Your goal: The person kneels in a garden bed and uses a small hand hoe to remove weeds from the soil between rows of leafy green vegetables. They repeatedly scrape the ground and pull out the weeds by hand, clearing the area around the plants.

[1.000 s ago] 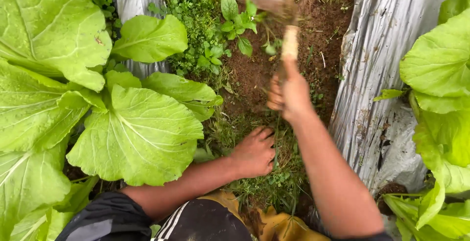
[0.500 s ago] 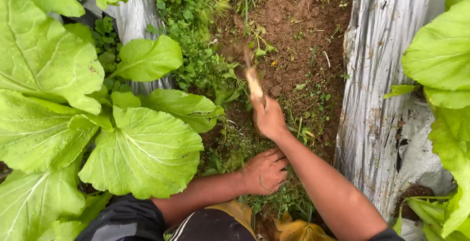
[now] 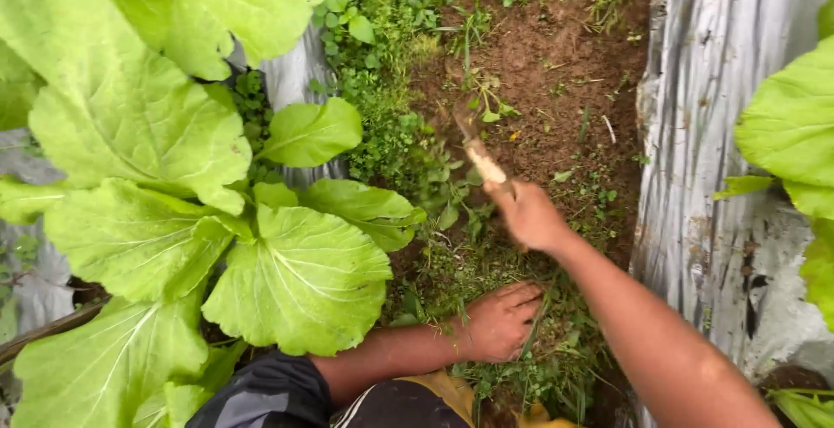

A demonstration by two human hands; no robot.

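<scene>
Looking down, we see our right hand [image 3: 532, 216] clenched around the pale wooden handle of a small hand tool [image 3: 483, 164], whose blurred working end meets the soil and weeds [image 3: 408, 145] of a brown earth furrow [image 3: 556, 72]. Our left hand [image 3: 499, 322] lies nearer us, fingers curled loosely down into a mat of grass [image 3: 486, 263], gripping nothing we can make out. Broad green cabbage-like leaves [image 3: 300, 280] spread to the left, just beside the left forearm. Silver plastic mulch sheeting [image 3: 712, 132] covers the raised bed to the right.
</scene>
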